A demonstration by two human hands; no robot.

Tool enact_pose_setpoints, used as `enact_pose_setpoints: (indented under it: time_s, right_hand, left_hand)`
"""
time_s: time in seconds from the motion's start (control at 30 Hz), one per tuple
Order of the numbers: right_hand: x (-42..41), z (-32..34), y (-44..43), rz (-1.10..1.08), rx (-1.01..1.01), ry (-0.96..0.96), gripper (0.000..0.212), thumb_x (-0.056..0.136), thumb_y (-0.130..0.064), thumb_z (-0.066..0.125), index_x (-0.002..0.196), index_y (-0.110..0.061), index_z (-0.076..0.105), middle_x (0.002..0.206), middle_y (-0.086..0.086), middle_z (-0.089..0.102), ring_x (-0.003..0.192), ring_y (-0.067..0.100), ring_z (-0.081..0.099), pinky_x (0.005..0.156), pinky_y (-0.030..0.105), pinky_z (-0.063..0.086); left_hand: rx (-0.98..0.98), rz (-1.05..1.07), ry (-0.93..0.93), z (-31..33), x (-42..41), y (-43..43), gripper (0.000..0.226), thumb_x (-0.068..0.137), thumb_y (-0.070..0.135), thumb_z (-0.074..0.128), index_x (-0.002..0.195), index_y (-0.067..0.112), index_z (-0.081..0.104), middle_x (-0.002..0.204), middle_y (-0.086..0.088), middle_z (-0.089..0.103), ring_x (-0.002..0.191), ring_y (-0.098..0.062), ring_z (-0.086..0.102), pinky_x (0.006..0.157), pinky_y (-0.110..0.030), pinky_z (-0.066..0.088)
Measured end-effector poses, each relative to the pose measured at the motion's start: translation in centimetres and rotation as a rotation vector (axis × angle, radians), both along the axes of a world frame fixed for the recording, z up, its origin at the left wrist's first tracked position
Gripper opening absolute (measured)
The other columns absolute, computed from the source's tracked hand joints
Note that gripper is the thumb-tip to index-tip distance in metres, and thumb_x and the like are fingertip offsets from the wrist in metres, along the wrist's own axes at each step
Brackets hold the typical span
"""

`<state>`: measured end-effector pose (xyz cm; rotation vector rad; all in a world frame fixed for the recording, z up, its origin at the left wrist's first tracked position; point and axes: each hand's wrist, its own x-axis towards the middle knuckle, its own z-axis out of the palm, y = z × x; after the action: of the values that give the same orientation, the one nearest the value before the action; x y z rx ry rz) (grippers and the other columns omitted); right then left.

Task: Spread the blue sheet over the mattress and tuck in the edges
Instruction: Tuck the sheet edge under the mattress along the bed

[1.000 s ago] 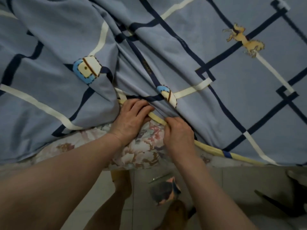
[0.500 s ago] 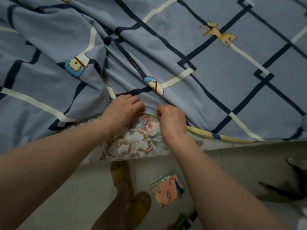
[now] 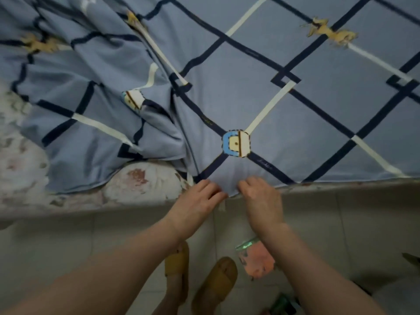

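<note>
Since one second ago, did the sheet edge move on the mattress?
Yes. The blue sheet edge held by both hands now reaches the floral mattress side edge, covering more.

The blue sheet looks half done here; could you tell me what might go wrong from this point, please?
1. Both hands, the left hand and right hand, pinch one spot of the blue sheet, so a pull there may drag the cloth askew.
2. To the left the sheet lies bunched and the floral mattress is bare; tucking now could lock those folds in.
3. An orange packet lies on the floor by the sandalled feet, perhaps a slip hazard.
</note>
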<state>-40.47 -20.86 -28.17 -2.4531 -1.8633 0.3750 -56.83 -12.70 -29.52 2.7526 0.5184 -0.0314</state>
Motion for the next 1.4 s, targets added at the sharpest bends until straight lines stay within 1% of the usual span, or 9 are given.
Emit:
enact_pose_setpoints:
  time_s: [0.1, 0.37, 0.5, 0.63, 0.8, 0.87, 1.0, 1.13, 1.4]
  right_hand:
    - [-2.1, 0.3, -0.8, -0.072, 0.079, 0.074, 0.033, 0.052, 0.009, 0.075, 0.079, -0.008, 0.065, 0.073, 0.011, 0.06, 0.065, 0.028, 0.055, 0.052, 0.031, 0.039]
    - [-13.3, 2.8, 4.2, -0.008, 0.224, 0.235, 0.032, 0.078, -0.001, 0.045, 0.101, -0.009, 0.065, 0.096, 0.008, 0.062, 0.088, 0.027, 0.056, 0.071, 0.038, 0.05]
    - [-15.5, 2.8, 8.5, -0.124, 0.224, 0.16, 0.029, 0.077, 0.002, 0.059, 0.104, -0.008, 0.063, 0.1, 0.01, 0.061, 0.091, 0.027, 0.054, 0.076, 0.037, 0.048]
    - [-16.2, 1.1, 12.3, -0.435, 0.137, 0.045, 0.036, 0.074, 0.0, 0.072, 0.108, -0.006, 0.058, 0.1, 0.014, 0.06, 0.09, 0.029, 0.055, 0.075, 0.038, 0.052]
    - [-16.8, 0.2, 14.2, -0.566, 0.153, 0.099, 0.019, 0.09, -0.008, 0.053, 0.108, -0.016, 0.05, 0.1, 0.01, 0.059, 0.089, 0.026, 0.056, 0.072, 0.041, 0.05]
    - [-17.2, 0.5, 14.3, -0.587, 0.165, 0.072, 0.014, 0.09, -0.006, 0.052, 0.1, -0.015, 0.049, 0.089, 0.008, 0.061, 0.082, 0.026, 0.055, 0.065, 0.04, 0.048]
    - [-19.5, 1.6, 12.5, -0.611, 0.189, 0.037, 0.024, 0.075, 0.007, 0.064, 0.087, -0.01, 0.052, 0.07, 0.009, 0.058, 0.064, 0.027, 0.051, 0.052, 0.029, 0.03]
    - [-20.4, 1.2, 11.0, -0.611, 0.216, 0.065, 0.026, 0.072, 0.009, 0.065, 0.082, -0.012, 0.055, 0.073, 0.006, 0.057, 0.064, 0.023, 0.048, 0.053, 0.029, 0.03]
    - [-21.8, 1.5, 13.2, -0.466, 0.224, 0.027, 0.037, 0.071, 0.003, 0.069, 0.104, -0.011, 0.063, 0.098, 0.01, 0.058, 0.085, 0.026, 0.05, 0.068, 0.033, 0.043]
  left_hand:
    - [0.037, 0.005, -0.078, 0.9, -2.8, -0.3, 0.039, 0.081, 0.0, 0.045, 0.116, 0.01, 0.06, 0.112, -0.013, 0.06, 0.104, -0.028, 0.053, 0.094, -0.038, 0.047]
    - [0.143, 0.155, -0.145, 1.7, -14.9, 7.2, 0.017, 0.083, 0.005, 0.059, 0.1, 0.007, 0.063, 0.103, -0.016, 0.059, 0.096, -0.03, 0.049, 0.092, -0.037, 0.04]
    - [0.147, 0.076, -0.01, 0.9, -18.3, 12.0, 0.041, 0.079, 0.014, 0.071, 0.117, 0.01, 0.055, 0.118, -0.016, 0.057, 0.108, -0.034, 0.052, 0.097, -0.042, 0.043]
    - [0.132, -0.068, -0.071, 1.2, -16.7, 15.5, 0.029, 0.093, 0.019, 0.049, 0.12, 0.011, 0.057, 0.12, -0.015, 0.057, 0.109, -0.031, 0.052, 0.099, -0.039, 0.043]
    - [0.083, -0.13, -0.082, 1.5, -9.8, 16.8, 0.063, 0.069, 0.018, 0.07, 0.128, 0.008, 0.052, 0.13, -0.018, 0.053, 0.114, -0.036, 0.049, 0.101, -0.045, 0.042]
    - [0.02, -0.001, -0.026, 1.6, -9.0, 18.2, 0.077, 0.056, 0.012, 0.08, 0.127, 0.007, 0.051, 0.124, -0.019, 0.056, 0.103, -0.04, 0.054, 0.089, -0.048, 0.049]
    - [0.003, 0.009, 0.063, 2.1, -14.3, 21.0, 0.056, 0.062, 0.004, 0.076, 0.115, 0.014, 0.059, 0.089, -0.014, 0.068, 0.075, -0.035, 0.062, 0.054, -0.039, 0.051]
    - [0.089, -0.01, 0.24, 3.6, -23.8, 24.3, 0.042, 0.056, 0.013, 0.087, 0.095, 0.017, 0.071, 0.071, -0.008, 0.067, 0.061, -0.029, 0.063, 0.043, -0.031, 0.045]
    - [0.118, 0.052, -0.089, 4.2, -22.0, 20.7, 0.04, 0.082, 0.022, 0.046, 0.117, 0.006, 0.056, 0.117, -0.019, 0.057, 0.109, -0.033, 0.047, 0.091, -0.047, 0.046]
